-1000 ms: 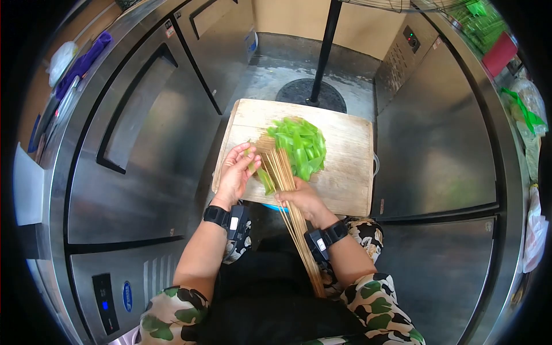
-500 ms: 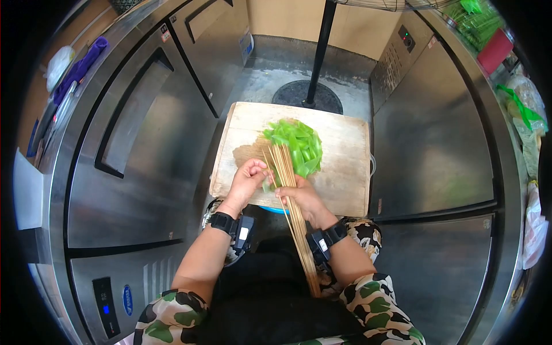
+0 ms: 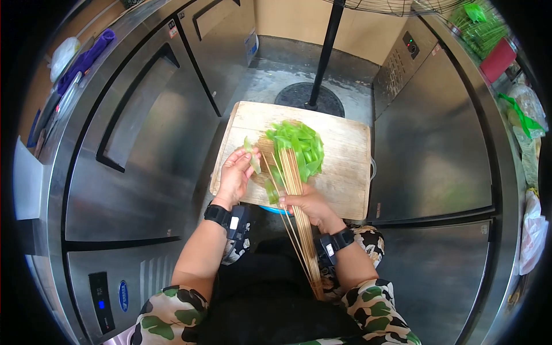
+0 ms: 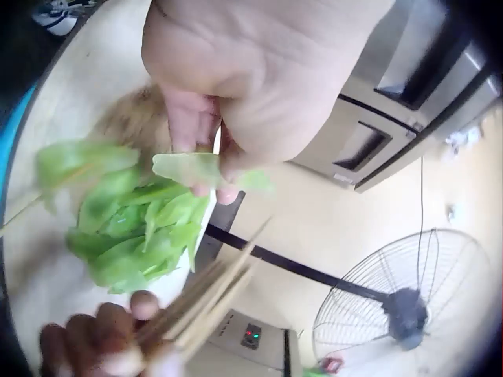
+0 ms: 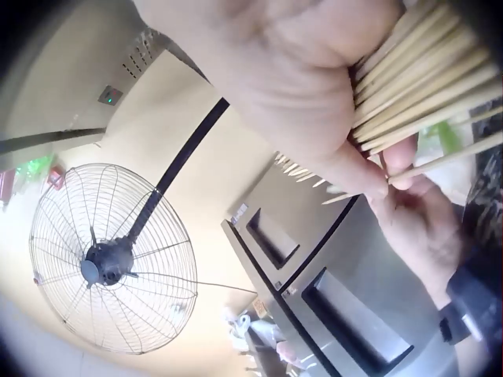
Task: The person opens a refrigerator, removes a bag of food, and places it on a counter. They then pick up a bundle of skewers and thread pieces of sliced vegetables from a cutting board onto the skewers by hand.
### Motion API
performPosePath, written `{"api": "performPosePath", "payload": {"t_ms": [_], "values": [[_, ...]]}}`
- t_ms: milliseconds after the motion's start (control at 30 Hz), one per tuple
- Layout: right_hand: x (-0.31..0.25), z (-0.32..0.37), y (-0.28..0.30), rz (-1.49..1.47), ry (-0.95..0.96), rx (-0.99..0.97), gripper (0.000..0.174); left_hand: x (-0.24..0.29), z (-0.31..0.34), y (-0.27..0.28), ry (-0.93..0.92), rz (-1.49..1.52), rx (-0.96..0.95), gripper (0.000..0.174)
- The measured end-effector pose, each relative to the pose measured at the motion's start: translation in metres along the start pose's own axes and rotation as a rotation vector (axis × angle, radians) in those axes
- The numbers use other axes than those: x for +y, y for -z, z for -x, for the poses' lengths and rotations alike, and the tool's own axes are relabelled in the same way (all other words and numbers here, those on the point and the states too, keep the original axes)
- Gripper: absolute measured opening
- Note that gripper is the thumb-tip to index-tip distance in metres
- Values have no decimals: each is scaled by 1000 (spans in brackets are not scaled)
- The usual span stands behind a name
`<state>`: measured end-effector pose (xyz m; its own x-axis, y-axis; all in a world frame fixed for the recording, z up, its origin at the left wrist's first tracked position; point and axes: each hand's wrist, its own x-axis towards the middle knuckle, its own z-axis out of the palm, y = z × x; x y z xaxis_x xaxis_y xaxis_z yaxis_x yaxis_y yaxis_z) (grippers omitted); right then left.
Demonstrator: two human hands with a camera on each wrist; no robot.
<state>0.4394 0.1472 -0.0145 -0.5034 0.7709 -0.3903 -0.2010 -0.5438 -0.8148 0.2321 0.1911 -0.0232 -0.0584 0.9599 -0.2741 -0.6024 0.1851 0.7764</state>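
Note:
My left hand [image 3: 234,177] pinches a thin green vegetable slice [image 4: 187,167] between thumb and fingertips, above the left part of the wooden board. In my right hand [image 3: 313,206] is a thick bundle of bamboo skewers [image 3: 302,236], gripped with the points toward the board. One skewer slants apart from the bundle on the left. Another green slice [image 3: 272,192], at the bundle's left, appears in the left wrist view on a skewer. Beyond the skewer tips lies a pile of green slices [image 3: 309,150] on the board.
The wooden cutting board [image 3: 348,155] has a damp brown patch beside the pile. Steel refrigerator cabinets [image 3: 135,149] flank both sides. A black-poled wire fan [image 4: 405,306] stands behind the board. Bags and a red container [image 3: 498,60] sit on the right-hand counter.
Half a second ago my left hand was lower, close to the right hand's skewers. It has moved up and left, holding a slice. The right hand still grips the bundle.

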Motion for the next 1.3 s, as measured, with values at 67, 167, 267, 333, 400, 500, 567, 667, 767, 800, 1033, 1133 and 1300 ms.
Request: {"api": "performPosePath", "payload": {"t_ms": [67,167,267,333,400,500,567,667,767,800,1033,1133,1300], "values": [[2,-3,-1,25,1,-17,29,-1,-4,7,32,96,16,12],[3,-6,-6,22,-20,-14,30,1,-6,11,47,143,25,12],[3,-7,-11,31,-25,-28,31,4,-5,10,66,159,55,12],[5,-9,-11,39,-27,-32,30,4,-7,13,74,142,59,13],[8,-12,-12,43,-29,-35,29,2,-9,16,79,128,55,13],[11,-15,-11,55,-30,-34,27,2,-12,17,80,115,44,14],[11,-17,-11,72,-33,-31,26,3,-12,17,79,107,52,15],[11,-17,-13,73,-40,-31,24,3,-12,18,78,75,62,17],[14,-18,-15,71,-43,-25,23,6,-10,17,107,-27,117,18],[14,-18,-16,68,-43,-35,23,5,-10,17,108,-49,115,18],[11,-17,-17,74,-39,-55,25,5,-11,17,144,-62,122,19],[11,-17,-15,74,-38,-65,26,7,-8,11,144,-59,169,22],[8,-15,-16,76,-42,-72,28,10,-3,4,106,-135,172,23]]}}
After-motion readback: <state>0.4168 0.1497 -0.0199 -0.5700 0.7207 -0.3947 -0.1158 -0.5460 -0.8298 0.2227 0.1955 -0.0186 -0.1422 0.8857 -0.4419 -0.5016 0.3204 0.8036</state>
